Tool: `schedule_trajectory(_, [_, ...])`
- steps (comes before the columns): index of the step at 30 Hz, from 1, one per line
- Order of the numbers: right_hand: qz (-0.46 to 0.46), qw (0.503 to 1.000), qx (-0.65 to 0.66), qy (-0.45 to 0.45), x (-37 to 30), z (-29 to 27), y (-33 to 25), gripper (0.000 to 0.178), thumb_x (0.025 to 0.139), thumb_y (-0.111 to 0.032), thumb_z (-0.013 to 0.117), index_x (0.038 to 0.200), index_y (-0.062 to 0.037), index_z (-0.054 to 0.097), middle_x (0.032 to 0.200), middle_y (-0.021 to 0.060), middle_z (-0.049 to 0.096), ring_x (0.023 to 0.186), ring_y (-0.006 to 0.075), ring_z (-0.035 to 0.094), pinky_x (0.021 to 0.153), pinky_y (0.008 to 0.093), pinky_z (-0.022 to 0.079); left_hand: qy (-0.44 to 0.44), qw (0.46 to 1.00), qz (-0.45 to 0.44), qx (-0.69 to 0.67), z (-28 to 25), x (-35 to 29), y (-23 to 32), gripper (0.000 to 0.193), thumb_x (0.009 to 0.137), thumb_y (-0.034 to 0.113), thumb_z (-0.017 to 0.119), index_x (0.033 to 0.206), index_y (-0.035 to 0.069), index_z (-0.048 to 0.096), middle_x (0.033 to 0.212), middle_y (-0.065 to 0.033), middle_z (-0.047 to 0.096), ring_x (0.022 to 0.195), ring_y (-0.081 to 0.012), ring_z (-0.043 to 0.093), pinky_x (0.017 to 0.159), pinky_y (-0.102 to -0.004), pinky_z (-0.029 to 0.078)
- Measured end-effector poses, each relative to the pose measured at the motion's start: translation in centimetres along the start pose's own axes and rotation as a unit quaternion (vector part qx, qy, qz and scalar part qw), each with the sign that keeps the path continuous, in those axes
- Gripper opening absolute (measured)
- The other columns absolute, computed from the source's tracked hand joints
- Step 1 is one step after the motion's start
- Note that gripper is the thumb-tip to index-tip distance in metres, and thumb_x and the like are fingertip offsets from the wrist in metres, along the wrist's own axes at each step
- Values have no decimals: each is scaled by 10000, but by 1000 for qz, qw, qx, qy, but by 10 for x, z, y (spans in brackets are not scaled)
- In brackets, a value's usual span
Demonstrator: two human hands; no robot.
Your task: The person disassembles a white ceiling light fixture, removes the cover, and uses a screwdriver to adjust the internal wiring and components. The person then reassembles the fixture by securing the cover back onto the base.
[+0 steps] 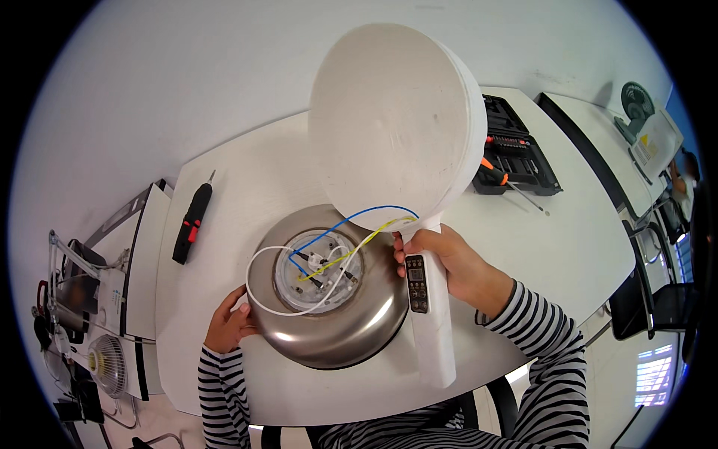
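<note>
A steel pot (336, 340) lies upside down on the table in front of me. Its round underside part (293, 287) is exposed, and blue, white and yellow wires run from it to a white plastic shell (389, 120). That shell is raised and tilted beyond the pot, its wide round face turned toward me. A long handle with a dark button panel (417, 283) points down toward me. My right hand (456, 262) is closed around the handle near its neck. My left hand (226, 322) holds the pot's left edge, with some fingertips hidden.
A black and red power screwdriver (194, 223) lies on the left of the white table (247, 172). An open black tool case (516, 153) sits at the far right, with an orange-handled screwdriver (512, 184) across it. A fan (108, 365) stands farther left, beyond the table.
</note>
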State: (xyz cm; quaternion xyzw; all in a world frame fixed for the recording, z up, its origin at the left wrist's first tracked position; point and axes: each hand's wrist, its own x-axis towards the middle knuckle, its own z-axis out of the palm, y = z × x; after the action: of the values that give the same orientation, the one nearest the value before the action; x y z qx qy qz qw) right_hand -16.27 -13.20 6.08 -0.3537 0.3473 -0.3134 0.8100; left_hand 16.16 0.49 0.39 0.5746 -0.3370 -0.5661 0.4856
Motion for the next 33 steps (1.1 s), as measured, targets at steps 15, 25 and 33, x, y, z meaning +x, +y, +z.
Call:
schedule_trajectory(15, [-61,992,-73,-85,6,-7,-3,204,681,-77,530,860,15,494,721,79,518,630,154,512,549,283,439,26,985,37,-164,18,-35,-20,427,893,153,311,1281,7,208,1108,-195,481,994,-267,505,821,-395,445])
schedule_trajectory(25, [-65,992,-1,-105,4,-4,4,302,645,-52,500,937,15,459,778,77,503,660,154,486,556,291,449,48,987,52,-143,20,-49,-18,461,906,278,287,1283,19,232,1218,-200,421,1050,-284,475,857,-412,412])
schedule_trajectory(33, [-44,988,26,-145,-4,-8,20,312,672,-119,508,953,10,463,783,87,503,665,172,512,596,303,468,149,956,251,25,69,-83,-15,373,838,148,459,1160,-20,376,1035,-133,512,951,-211,508,768,-320,440])
